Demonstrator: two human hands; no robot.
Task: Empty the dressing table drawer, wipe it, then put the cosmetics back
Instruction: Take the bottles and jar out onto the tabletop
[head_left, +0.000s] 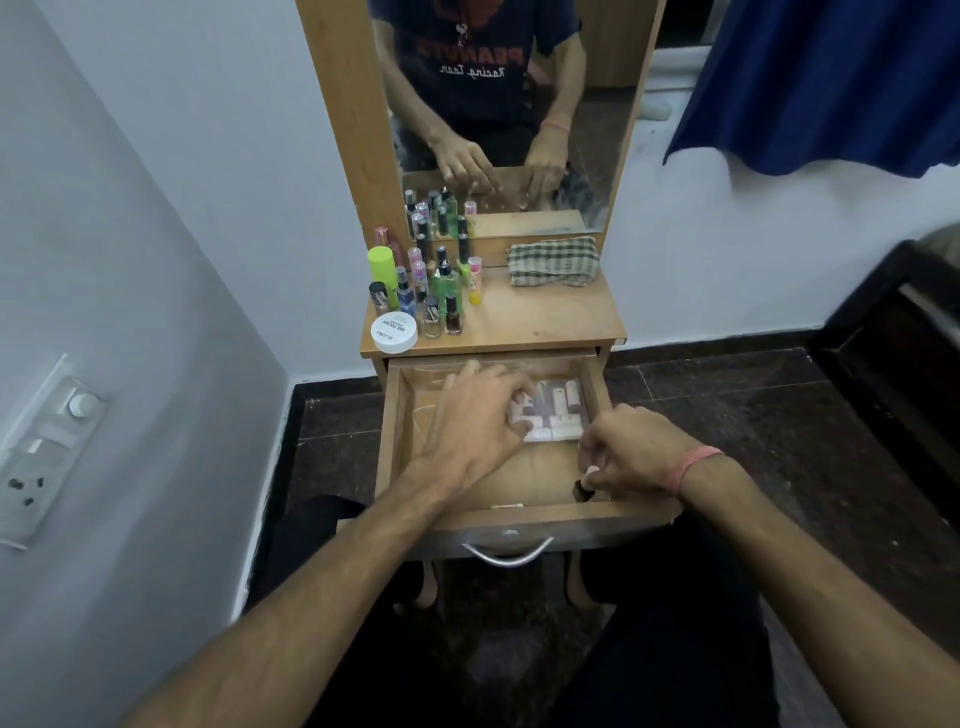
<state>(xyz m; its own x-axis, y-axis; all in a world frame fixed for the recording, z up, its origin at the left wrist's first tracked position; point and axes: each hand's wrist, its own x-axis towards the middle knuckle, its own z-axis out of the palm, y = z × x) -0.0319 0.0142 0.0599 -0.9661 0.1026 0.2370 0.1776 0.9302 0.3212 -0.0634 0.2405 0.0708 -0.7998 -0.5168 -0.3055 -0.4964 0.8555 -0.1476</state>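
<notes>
The wooden drawer (395, 415) of the dressing table stands pulled out below the tabletop (545, 322). Inside it lies a clear pouch (558, 410) packed with several pale tubes. My left hand (480, 415) reaches into the drawer, its curled fingers on the pouch's left end. Near the drawer's front right corner, my right hand (634, 454) pinches a small dark bottle with a pale cap (584, 486). Several bottles (436, 286), a green can (383, 267) and a white round jar (394, 332) stand on the left of the tabletop.
A folded checked cloth (553, 262) lies at the back right of the tabletop, under the mirror (519, 130). A white wall with a socket panel (41, 452) is close on the left. A blue curtain (821, 83) hangs at the upper right. Dark furniture (898, 364) stands at the right.
</notes>
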